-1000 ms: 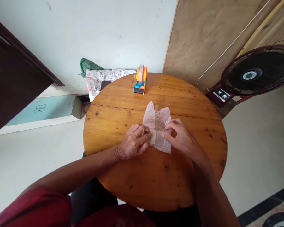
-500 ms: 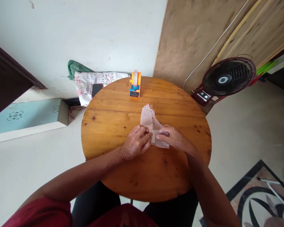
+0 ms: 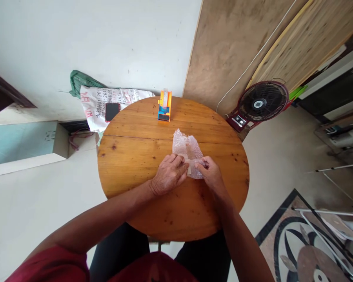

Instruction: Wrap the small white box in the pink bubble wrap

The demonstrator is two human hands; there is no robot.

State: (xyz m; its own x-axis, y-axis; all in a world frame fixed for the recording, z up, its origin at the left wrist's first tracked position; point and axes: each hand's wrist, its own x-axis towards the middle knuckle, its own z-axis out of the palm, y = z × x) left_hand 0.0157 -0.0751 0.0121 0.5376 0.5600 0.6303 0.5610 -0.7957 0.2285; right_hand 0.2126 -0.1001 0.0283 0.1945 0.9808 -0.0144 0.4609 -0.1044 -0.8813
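Head view shows one crumpled, transparent sheet of bubble wrap (image 3: 194, 150) between both hands, over the round brown wooden table (image 3: 129, 164); the right hand (image 3: 210, 171) pinches its near right edge, while the left hand (image 3: 171, 172) bends its fingers against the left edge (gripping or only pressing, I cannot tell); beyond stands the orange and blue tape dispenser (image 3: 164, 107)

Bubble wrap (image 3: 180, 145): near portion obscured by the left hand (image 3: 170, 174) and right hand (image 3: 211, 173). Printed sack (image 3: 91, 118): partly hidden behind the table's (image 3: 135, 156) far left edge; smallest print illegible. Blue cabinet (image 3: 26, 137): truncated by the picture's left edge.
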